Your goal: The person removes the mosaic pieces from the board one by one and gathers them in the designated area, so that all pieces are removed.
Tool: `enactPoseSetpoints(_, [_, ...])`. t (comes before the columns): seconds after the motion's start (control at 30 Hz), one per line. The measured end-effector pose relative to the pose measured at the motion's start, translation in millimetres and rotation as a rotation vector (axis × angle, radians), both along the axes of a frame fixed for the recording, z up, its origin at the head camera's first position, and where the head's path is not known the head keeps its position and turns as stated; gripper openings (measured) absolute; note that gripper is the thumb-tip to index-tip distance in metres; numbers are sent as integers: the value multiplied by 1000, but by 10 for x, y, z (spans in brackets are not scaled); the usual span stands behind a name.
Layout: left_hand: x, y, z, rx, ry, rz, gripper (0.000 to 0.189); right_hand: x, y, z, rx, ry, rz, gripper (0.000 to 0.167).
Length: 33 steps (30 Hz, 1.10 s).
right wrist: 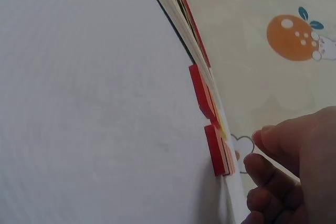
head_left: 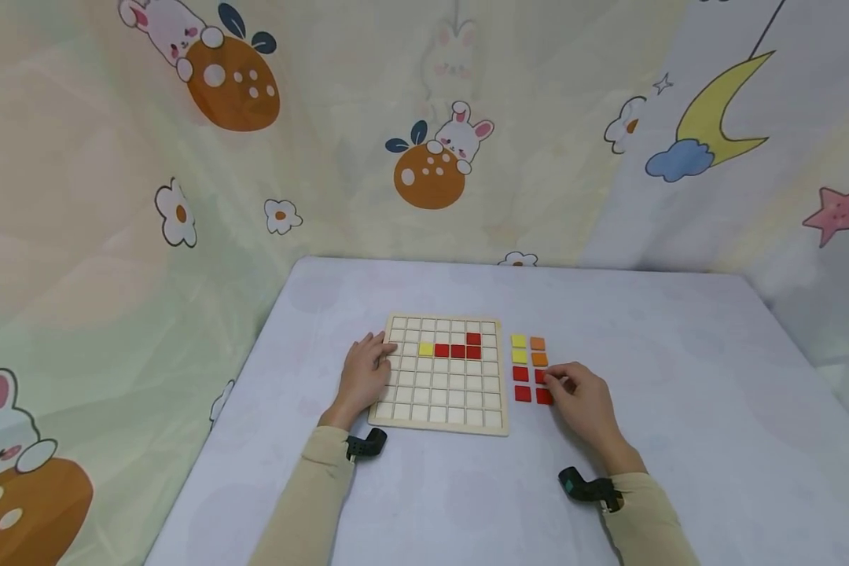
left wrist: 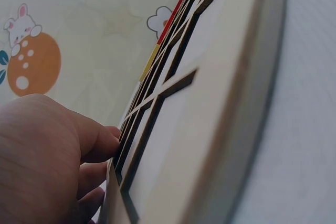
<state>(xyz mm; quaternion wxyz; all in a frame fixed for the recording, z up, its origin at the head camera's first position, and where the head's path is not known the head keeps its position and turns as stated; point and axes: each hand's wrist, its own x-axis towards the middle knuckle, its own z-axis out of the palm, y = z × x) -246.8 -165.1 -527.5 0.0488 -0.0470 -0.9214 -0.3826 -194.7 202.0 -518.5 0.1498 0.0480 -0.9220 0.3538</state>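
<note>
A square wooden grid board (head_left: 437, 428) lies flat on the table. My left hand (head_left: 363, 373) rests at its left edge, a fingertip over the border. In the left wrist view, the hand (left wrist: 47, 156) touches the board's rim (left wrist: 231, 93). On the board, one yellow tile (head_left: 427, 349) sits in a row with several red tiles (head_left: 457, 351). One more red tile (head_left: 473, 339) is above the row's right end. Beside the board, my right hand (head_left: 586, 405) reaches over loose red tiles (head_left: 520, 375). The right wrist view shows its thumb and finger (right wrist: 270, 179) slightly apart, nothing between them.
Above the loose red tiles stand two yellow tiles (head_left: 520, 356) and two orange tiles (head_left: 539, 359), in two columns. A white cloth covers the table (head_left: 467, 487). A printed curtain (head_left: 538, 157) hangs behind and at the sides. Black wrist cameras (head_left: 586, 486) sit on both sleeves.
</note>
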Motion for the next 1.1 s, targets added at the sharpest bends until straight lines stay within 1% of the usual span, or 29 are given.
enactPoseSetpoints(0.1, [6, -11, 1, -1, -7, 1, 34, -25, -93, 16, 13, -4, 9, 13])
enactPoseSetpoints(0.27, [0, -7, 2, 3, 9, -3, 34, -92, -253, 46, 16, -38, 31, 13])
enactPoseSetpoints(0.43, [3, -7, -11, 0, 3, -5, 34, -180, -424, 128, 16, -70, 84, 13])
enactPoseSetpoints(0.57, [5, -3, -23, 7, 10, -4, 34, -252, -543, 194, 32, -101, 129, 15])
enactPoseSetpoints(0.77, [0, -24, -22, 17, 13, -8, 34, -392, -676, 215, 67, -118, 175, 18])
enactPoseSetpoints(0.83, [-4, -33, -24, 19, 14, -9, 34, -442, -718, 219, 80, -130, 177, 19])
enactPoseSetpoints(0.93, [-6, -41, -29, 18, 18, -11, 33, -495, -783, 253, 104, -174, 173, 24])
enactPoseSetpoints(1.03, [2, -38, -37, 13, 22, -15, 33, -531, -838, 283, 117, -215, 166, 27])
enactPoseSetpoints(1.1, [16, -35, -43, 14, 26, -15, 33, -549, -867, 276, 128, -235, 167, 29])
